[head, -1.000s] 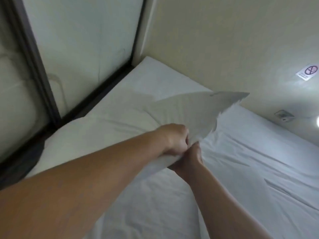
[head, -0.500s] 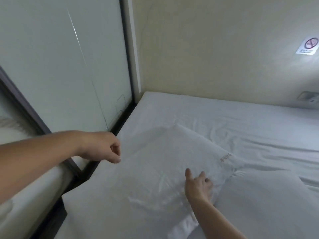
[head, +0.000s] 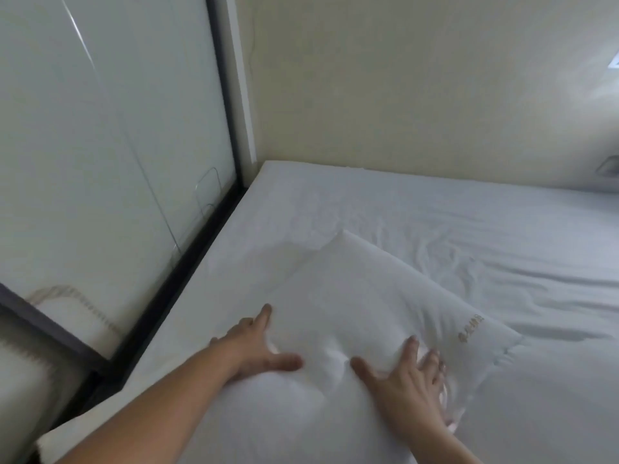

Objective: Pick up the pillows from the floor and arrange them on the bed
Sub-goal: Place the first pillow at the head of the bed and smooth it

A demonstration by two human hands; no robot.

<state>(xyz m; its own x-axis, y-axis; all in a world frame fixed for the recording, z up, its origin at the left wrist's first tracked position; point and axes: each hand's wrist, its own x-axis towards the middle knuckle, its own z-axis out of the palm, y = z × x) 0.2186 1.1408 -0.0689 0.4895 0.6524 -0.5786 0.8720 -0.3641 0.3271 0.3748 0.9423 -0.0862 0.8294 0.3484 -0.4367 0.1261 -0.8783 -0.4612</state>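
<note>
A white pillow [head: 361, 296] with small gold lettering near its right corner lies flat on the bed [head: 469, 222], which is covered in a white sheet, near the bed's left side. My left hand [head: 258, 346] rests flat on the pillow's near left part, fingers spread. My right hand [head: 408, 380] presses flat on its near right part, fingers apart. Neither hand grips the fabric. A second white pillow [head: 552, 413] seems to lie beside it at the lower right, partly under the first.
A glossy pale panel [head: 100, 145] with a dark frame [head: 187, 272] runs along the bed's left edge. A cream wall [head: 418, 88] stands behind the bed, with a small fixture [head: 609, 169] at the far right.
A second ago both hands gripped the raised pillow. It now lies flat on the bed. My left hand has come down from the air onto the pillow beside my right.
</note>
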